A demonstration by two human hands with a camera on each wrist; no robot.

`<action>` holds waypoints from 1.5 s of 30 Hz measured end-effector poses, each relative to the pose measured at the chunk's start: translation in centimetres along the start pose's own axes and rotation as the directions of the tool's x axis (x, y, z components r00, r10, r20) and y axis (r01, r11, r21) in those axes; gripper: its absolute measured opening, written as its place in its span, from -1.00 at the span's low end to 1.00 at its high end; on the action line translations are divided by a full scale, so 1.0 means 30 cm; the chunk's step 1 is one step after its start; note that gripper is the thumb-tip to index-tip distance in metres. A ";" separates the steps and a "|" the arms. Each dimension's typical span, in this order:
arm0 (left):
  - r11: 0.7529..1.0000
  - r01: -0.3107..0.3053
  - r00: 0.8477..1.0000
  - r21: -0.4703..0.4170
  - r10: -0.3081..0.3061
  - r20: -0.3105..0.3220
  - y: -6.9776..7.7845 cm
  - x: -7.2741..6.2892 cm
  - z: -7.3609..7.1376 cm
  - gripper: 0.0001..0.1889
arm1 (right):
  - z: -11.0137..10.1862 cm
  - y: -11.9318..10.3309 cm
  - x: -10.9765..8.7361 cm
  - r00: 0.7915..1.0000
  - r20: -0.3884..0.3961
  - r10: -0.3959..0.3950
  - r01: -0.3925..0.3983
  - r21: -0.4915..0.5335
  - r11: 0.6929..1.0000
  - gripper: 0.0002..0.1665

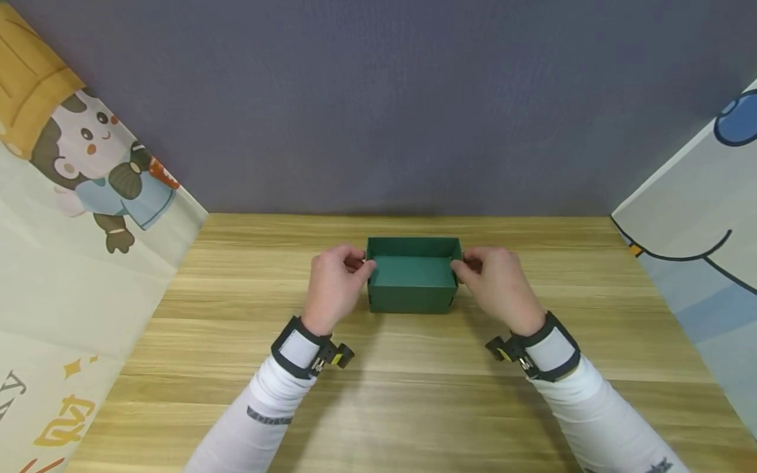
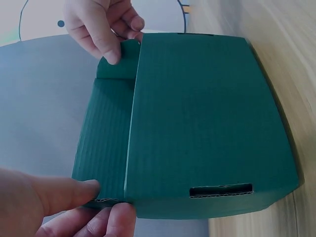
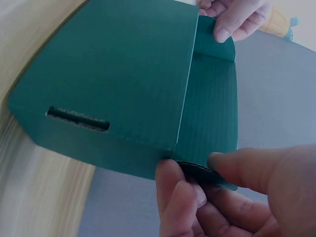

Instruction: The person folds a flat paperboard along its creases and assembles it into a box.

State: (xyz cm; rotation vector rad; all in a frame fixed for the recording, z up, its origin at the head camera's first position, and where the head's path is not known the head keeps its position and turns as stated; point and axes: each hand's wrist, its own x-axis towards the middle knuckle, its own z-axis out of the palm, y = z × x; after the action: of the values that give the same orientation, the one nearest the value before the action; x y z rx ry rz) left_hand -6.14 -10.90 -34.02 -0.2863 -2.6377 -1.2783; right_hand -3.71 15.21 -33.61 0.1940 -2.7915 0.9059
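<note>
A green corrugated cardboard box [image 1: 411,299], its top uncovered, sits on the wooden table between both hands. My left hand [image 1: 336,282] pinches the box's left side wall, thumb inside and fingers outside. On the opposite end, my right hand [image 1: 499,284] pinches the right side wall in the same way. In the left wrist view, the green box [image 2: 202,118] shows a narrow slot near the lower corner of its front face. The right wrist view shows a rounded end flap [image 3: 216,39] under the other hand's thumb.
The wooden table [image 1: 414,394] extends around the box. A dark grey panel [image 1: 408,112] stands behind it. Cartoon-printed sheets hang at the left [image 1: 53,276] and right [image 1: 698,217]. Each wrist wears a strapped camera, such as the left wrist camera [image 1: 340,355].
</note>
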 end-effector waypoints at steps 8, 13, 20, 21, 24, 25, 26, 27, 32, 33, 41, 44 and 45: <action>1.000 0.004 1.000 -0.017 -0.005 -0.009 0.006 -0.001 0.003 -0.84 | -0.002 -0.010 -0.002 0.999 0.010 0.036 -0.036 0.021 0.999 -0.77; 1.000 0.012 1.000 -0.026 -0.012 -0.002 0.005 -0.002 0.005 -0.83 | 0.001 -0.008 -0.004 1.000 -0.017 0.018 -0.018 0.021 1.000 -0.79; 0.999 0.013 1.000 -0.031 -0.013 0.002 0.000 -0.005 0.007 -0.81 | 0.008 -0.005 -0.010 0.999 -0.024 0.021 -0.020 0.038 0.999 -0.83; 0.999 0.013 1.000 -0.032 -0.013 0.002 0.001 -0.006 0.007 -0.81 | 0.009 -0.006 -0.010 0.999 -0.025 0.022 -0.021 0.039 0.999 -0.83; 0.999 0.017 1.000 -0.036 -0.016 0.005 0.001 -0.007 0.006 -0.81 | 0.011 -0.007 -0.012 0.999 -0.022 0.026 -0.025 0.043 0.999 -0.82; 0.999 0.018 1.000 -0.037 -0.018 0.005 0.001 -0.007 0.006 -0.81 | 0.012 -0.006 -0.013 0.999 -0.021 0.027 -0.026 0.042 0.999 -0.82; 0.999 0.019 1.000 -0.037 -0.018 0.008 0.001 -0.008 0.005 -0.81 | 0.012 -0.007 -0.014 0.999 -0.019 0.028 -0.027 0.044 0.999 -0.82; 0.999 0.019 1.000 -0.037 -0.019 0.009 0.001 -0.008 0.005 -0.81 | 0.012 -0.006 -0.014 0.999 -0.017 0.028 -0.027 0.046 0.999 -0.82; 0.999 0.020 1.000 -0.030 -0.019 0.015 -0.002 -0.009 0.006 -0.81 | 0.013 -0.006 -0.019 1.000 -0.025 0.018 -0.017 0.041 0.999 -0.82; 0.999 0.021 1.000 -0.028 -0.021 0.017 -0.003 -0.009 0.007 -0.81 | 0.013 -0.005 -0.020 1.000 -0.027 0.016 -0.015 0.037 0.999 -0.82; 0.999 -0.003 0.999 -0.036 0.005 0.039 -0.009 -0.007 0.010 -0.64 | 0.012 0.001 -0.023 1.000 -0.004 0.019 -0.018 0.043 0.999 -0.57; 0.999 -0.037 0.998 -0.032 0.038 0.044 -0.012 -0.004 0.010 -0.53 | 0.012 0.004 -0.024 1.000 -0.012 -0.004 0.005 0.047 0.999 -0.39; 0.998 -0.044 0.998 -0.033 0.046 0.048 -0.014 -0.003 0.010 -0.51 | 0.012 0.005 -0.025 1.000 -0.016 -0.013 0.013 0.046 0.999 -0.35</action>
State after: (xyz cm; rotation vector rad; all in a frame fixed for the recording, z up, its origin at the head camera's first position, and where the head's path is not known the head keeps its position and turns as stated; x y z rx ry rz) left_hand -6.18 -10.92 -34.53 -0.3844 -2.6371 -1.3161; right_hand -3.07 15.15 -34.15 0.2110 -2.7538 0.9655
